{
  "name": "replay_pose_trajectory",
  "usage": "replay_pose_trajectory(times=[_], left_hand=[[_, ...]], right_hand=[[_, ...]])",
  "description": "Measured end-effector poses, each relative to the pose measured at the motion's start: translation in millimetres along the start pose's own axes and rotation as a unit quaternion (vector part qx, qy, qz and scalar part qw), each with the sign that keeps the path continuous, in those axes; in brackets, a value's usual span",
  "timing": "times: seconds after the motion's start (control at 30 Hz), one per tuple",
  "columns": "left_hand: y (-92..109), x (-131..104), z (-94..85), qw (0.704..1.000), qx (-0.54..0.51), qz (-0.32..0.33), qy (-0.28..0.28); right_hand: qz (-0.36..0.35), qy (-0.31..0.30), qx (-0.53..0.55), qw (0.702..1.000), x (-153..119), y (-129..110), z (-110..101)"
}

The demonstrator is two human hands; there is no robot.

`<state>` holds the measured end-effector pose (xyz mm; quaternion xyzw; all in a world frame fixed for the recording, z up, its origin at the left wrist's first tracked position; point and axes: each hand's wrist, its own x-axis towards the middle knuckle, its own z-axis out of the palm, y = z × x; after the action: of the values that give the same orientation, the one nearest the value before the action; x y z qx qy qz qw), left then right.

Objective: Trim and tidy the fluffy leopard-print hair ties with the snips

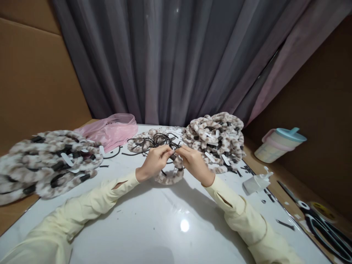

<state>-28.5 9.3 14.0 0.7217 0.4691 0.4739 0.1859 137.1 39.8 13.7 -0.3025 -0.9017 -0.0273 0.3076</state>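
My left hand (156,161) and my right hand (195,165) come together over the middle of the white table, fingertips almost touching. Both are closed in a pinch on a thin dark cord at the top of a fluffy mottled ring (169,178). The ring, white and brown with dark bands, lies just below my fingers, and my hands partly cover it. Right behind my fingertips is a tangle of dark cords (162,140). Beyond it another piece of the same fluffy material (136,143) shows. Exactly how the cord runs between my fingers is hidden.
Piles of fluffy rings with white tags stand left (52,161) and right (214,135). A pink plastic bag (110,128) lies behind the left pile. To the right are a small white bottle (255,184), a lidded cup (277,145), scissors (316,220), a tape roll (323,211) and cord scraps.
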Motion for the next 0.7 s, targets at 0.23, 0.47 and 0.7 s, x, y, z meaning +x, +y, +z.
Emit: replay_pose_trajectory(times=[0.23,0.47,0.7], left_hand=[[5,-6,1.1,1.000,0.002,-0.008,-0.009],[1,-19,-2.8,0.947,0.081,0.308,0.039],[22,-20,-16.2,0.795,0.184,0.577,0.037]], right_hand=[[0.002,-0.028,0.127,0.991,10,3,-13],[-0.051,-0.142,0.241,0.959,11,-7,-54],[-0.099,-0.277,0.337,0.894,11,-12,-75]])
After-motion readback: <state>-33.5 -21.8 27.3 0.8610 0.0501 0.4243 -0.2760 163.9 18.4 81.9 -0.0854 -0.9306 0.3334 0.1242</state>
